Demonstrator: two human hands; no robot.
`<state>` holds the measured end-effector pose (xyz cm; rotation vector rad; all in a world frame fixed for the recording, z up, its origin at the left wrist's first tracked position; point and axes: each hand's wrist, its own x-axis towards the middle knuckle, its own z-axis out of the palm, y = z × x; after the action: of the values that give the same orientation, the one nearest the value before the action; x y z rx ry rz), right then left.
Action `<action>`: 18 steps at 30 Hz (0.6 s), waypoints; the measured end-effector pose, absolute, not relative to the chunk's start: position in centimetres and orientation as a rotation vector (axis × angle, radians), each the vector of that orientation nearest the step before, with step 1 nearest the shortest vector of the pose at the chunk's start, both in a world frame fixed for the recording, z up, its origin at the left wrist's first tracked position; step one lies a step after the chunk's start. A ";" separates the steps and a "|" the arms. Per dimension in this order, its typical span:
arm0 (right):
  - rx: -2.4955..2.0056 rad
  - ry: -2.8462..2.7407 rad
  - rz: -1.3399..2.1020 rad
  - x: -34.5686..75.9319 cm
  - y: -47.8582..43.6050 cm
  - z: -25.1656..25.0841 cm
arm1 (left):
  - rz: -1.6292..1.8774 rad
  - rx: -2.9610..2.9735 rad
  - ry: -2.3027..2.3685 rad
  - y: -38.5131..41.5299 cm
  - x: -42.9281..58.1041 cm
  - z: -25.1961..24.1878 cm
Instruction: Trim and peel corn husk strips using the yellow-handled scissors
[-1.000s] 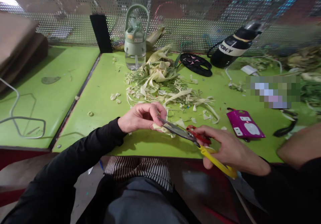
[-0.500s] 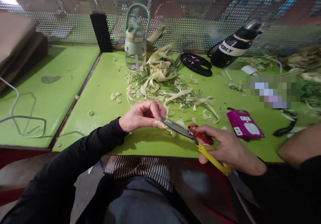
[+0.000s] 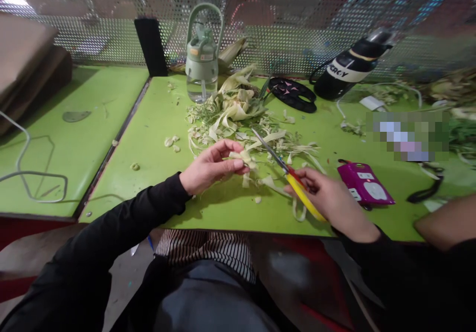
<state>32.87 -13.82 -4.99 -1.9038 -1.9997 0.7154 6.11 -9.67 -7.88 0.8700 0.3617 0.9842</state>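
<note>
Between its thumb and fingers, my left hand (image 3: 214, 166) pinches a pale piece of corn husk (image 3: 245, 159) above the green table. My right hand (image 3: 329, 195) is wrapped round the red and yellow handles of a pair of scissors (image 3: 277, 157). The blades point up and to the left, apart from the husk in my left hand, over the scraps. Beyond both hands lies a loose heap of husk leaves and trimmings (image 3: 238, 105). A thin pale husk strip (image 3: 299, 212) hangs or lies below the scissors.
A green-lidded water bottle (image 3: 202, 69) stands behind the heap. To its right are a black flat object (image 3: 292, 94) and a leaning black bottle (image 3: 345, 72). A purple packet-like thing (image 3: 366, 183) lies near another person's arm (image 3: 448, 213). Paper bags (image 3: 29, 69) sit at left.
The scissors have come away from the husk and swung steeper, their tips now past my left hand. My left hand has shifted slightly, showing more of the husk piece.
</note>
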 end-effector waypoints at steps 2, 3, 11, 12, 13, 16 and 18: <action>-2.039 -2.095 0.404 33.1 -12.2 -5.3 | 0.985 0.742 0.410 -9.6 6.2 -7.9; -2.086 -2.149 0.286 33.4 -11.4 -5.6 | 0.994 0.694 0.436 -9.5 6.3 -7.9; -1.570 -2.187 -0.174 32.4 -9.3 -6.5 | 1.091 0.460 0.637 -9.4 6.8 -7.5; -1.521 -2.157 -0.023 31.3 -9.5 -6.1 | 1.094 0.447 0.657 -9.4 7.0 -7.6; -1.460 -2.149 0.160 30.0 -9.7 -5.7 | 1.098 0.442 0.672 -9.5 7.1 -7.6; -1.276 -2.063 0.415 26.2 -9.8 -5.1 | 1.113 0.481 0.681 -9.6 7.4 -7.9; -1.211 -1.983 0.537 24.6 -9.5 -5.3 | 1.121 0.542 0.679 -9.7 7.4 -8.2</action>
<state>24.59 -9.46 -5.30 -1.2113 -1.9830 0.5371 7.42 -9.69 -8.25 0.5423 0.6788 1.1210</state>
